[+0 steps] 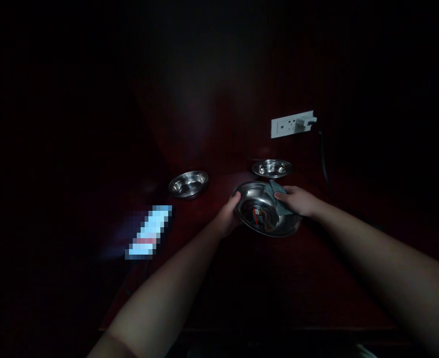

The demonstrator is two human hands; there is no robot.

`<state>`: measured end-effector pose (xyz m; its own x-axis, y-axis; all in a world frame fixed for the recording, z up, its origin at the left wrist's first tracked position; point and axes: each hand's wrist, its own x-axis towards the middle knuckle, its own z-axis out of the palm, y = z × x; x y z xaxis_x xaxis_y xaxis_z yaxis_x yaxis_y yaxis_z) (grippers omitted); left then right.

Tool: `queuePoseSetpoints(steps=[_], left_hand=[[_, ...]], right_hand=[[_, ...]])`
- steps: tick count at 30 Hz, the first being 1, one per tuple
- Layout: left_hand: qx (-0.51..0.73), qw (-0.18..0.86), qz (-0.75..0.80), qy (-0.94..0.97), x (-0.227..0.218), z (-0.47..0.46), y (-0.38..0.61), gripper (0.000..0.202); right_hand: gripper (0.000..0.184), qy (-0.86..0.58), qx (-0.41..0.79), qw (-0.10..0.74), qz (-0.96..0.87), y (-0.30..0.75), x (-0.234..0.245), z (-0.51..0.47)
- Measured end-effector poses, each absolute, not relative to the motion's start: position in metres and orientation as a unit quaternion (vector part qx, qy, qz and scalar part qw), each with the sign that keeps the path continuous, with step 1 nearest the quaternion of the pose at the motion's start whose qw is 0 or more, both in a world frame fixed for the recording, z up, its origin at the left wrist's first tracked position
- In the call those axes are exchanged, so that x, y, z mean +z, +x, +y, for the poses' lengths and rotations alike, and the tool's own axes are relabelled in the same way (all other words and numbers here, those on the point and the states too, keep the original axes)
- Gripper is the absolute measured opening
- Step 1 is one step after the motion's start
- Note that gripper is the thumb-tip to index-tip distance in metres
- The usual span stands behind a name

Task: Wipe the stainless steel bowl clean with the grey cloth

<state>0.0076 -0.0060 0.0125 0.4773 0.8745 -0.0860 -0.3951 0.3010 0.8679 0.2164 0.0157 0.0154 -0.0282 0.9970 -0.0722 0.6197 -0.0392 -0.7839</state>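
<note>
A shiny metal bowl (254, 195) is held up above the dark red table, tilted so its inside faces me. A small label with orange and white (258, 216) shows on the bowl's bottom. My left hand (228, 215) grips the bowl by its left rim, thumb on top and the other fingers hidden beneath. My right hand (298, 200) is closed on a grey-green cloth (278, 200), pressed against the bowl's right inner side. Some fingers of the right hand are hidden behind the cloth and rim.
Metal bowls, apparently stacked (188, 184), stand at the back left. Another metal bowl (272, 169) sits behind the held one. A lit, pixelated screen (150, 233) lies at left. A white wall socket (287, 125) holds a plug, with a dark cable (322, 156) hanging nearby. The table's front edge (212, 328) is near me.
</note>
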Motion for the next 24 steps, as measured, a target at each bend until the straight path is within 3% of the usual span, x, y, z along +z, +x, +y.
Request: queuePoseSetpoints(steps=[8,14,24], left_hand=[[0.462,0.726,0.286,0.423,0.006,-0.007,0.005,0.053],[0.515,0.679,0.290,0.435,0.014,-0.021,0.010,0.051],[0.541,0.623,0.314,0.469,0.016,-0.026,0.013,0.061]], right_hand=[[0.027,-0.659,0.328,0.293,-0.611,0.213,0.016,0.016],[0.024,-0.627,0.363,0.361,-0.587,0.209,0.009,0.016],[0.025,-0.615,0.312,0.415,-0.594,0.204,0.001,0.017]])
